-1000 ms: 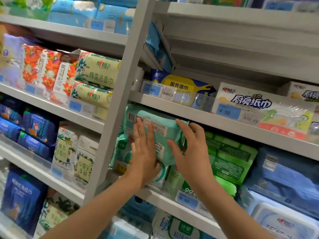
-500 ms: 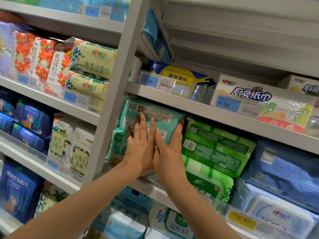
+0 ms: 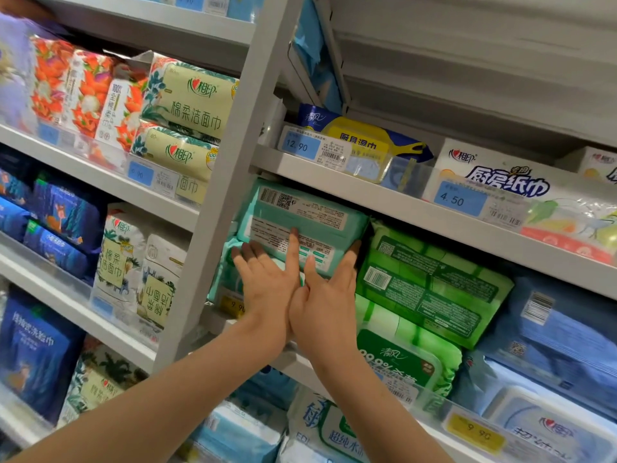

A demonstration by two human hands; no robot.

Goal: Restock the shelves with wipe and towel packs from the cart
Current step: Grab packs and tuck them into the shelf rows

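Note:
A teal wipe pack [image 3: 310, 215], barcode side out, sits at the top of a stack at the left end of the middle shelf [image 3: 417, 212], just under the shelf board. My left hand [image 3: 267, 279] presses flat against its lower front with straight fingers, the index finger reaching higher up the label. My right hand [image 3: 329, 299] lies beside it, fingers straight against the pack's lower right corner. The two hands touch side by side. More teal packs lie below, mostly hidden by my hands.
Green wipe packs [image 3: 430, 289] stand right beside the teal stack, blue packs [image 3: 561, 332] further right. A grey upright post [image 3: 230, 182] borders the stack on the left. Kitchen paper [image 3: 500, 182] and a yellow-blue pack [image 3: 364, 138] sit on the shelf above. The cart is out of view.
My hands have come together from either side of the teal pack and pushed it deeper into the shelf. The view has moved closer to the shelf.

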